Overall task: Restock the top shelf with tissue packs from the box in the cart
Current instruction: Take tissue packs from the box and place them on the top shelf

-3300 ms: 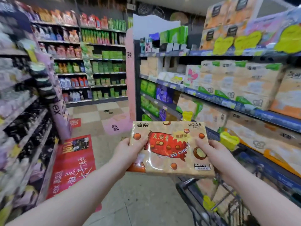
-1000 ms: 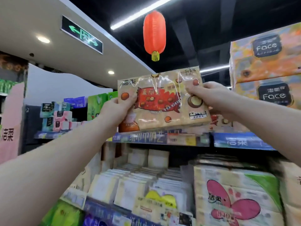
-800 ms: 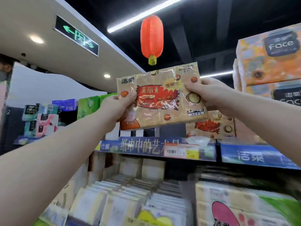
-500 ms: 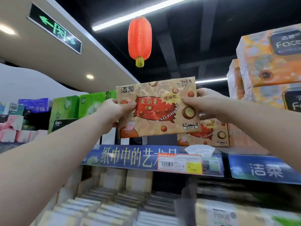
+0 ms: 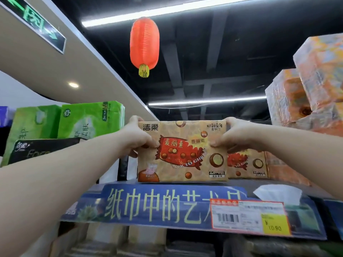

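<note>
A tan tissue pack [image 5: 182, 153] with a red candy-wrapper print stands upright on the top shelf [image 5: 172, 205], its bottom edge at the shelf's front lip. My left hand [image 5: 138, 138] grips its upper left side and my right hand [image 5: 229, 136] grips its upper right side, thumbs on the front face. A second pack of the same print [image 5: 247, 166] stands just behind and to the right. The cart and its box are out of view.
Green tissue packs [image 5: 74, 121] and a black pack [image 5: 42, 149] fill the shelf to the left. Orange-patterned bulk packs [image 5: 304, 101] are stacked at the right. A price tag [image 5: 248, 217] and a white tissue sample [image 5: 278, 193] sit on the shelf front. A red lantern [image 5: 144, 43] hangs overhead.
Both hands carried the pack up from waist height, then lowered it from in front of the shelf down onto the top shelf beside the matching pack.
</note>
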